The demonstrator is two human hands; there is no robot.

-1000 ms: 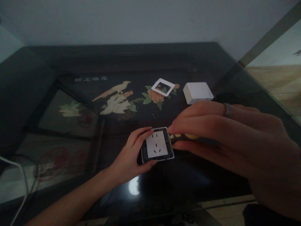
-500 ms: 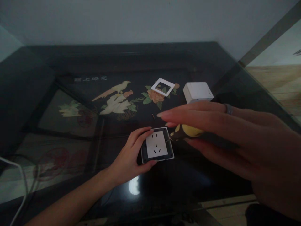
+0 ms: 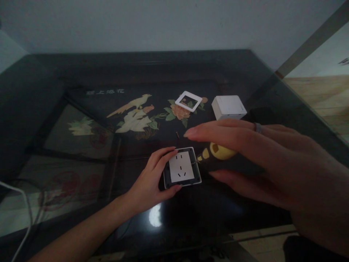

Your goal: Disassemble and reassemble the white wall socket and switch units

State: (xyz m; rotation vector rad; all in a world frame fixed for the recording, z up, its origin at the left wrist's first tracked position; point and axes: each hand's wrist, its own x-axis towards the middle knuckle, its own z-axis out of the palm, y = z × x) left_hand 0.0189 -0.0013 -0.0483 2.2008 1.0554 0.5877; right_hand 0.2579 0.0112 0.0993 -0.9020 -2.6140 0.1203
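My left hand (image 3: 154,178) grips a white wall socket (image 3: 181,168) by its left side, fingers over the top edge and thumb at the lower edge. The socket lies face up on the table, its dark inner frame bare around the white face. A yellow and black screwdriver (image 3: 222,152) is in my right hand (image 3: 272,163), its handle running back under the palm. Its tip meets the right side of the socket's frame. The right index finger and thumb are spread away from the handle; the other fingers' hold is hidden.
Beyond the socket lies a small screw (image 3: 177,135). A white square cover frame (image 3: 188,101) and a white box-shaped piece (image 3: 229,107) rest farther back. The dark glass tabletop (image 3: 81,65) meets a wall. A white cable (image 3: 26,207) hangs at the left.
My right thumb and index finger have spread farther apart, showing more of the screwdriver's yellow handle. My left hand and the socket have stayed put.
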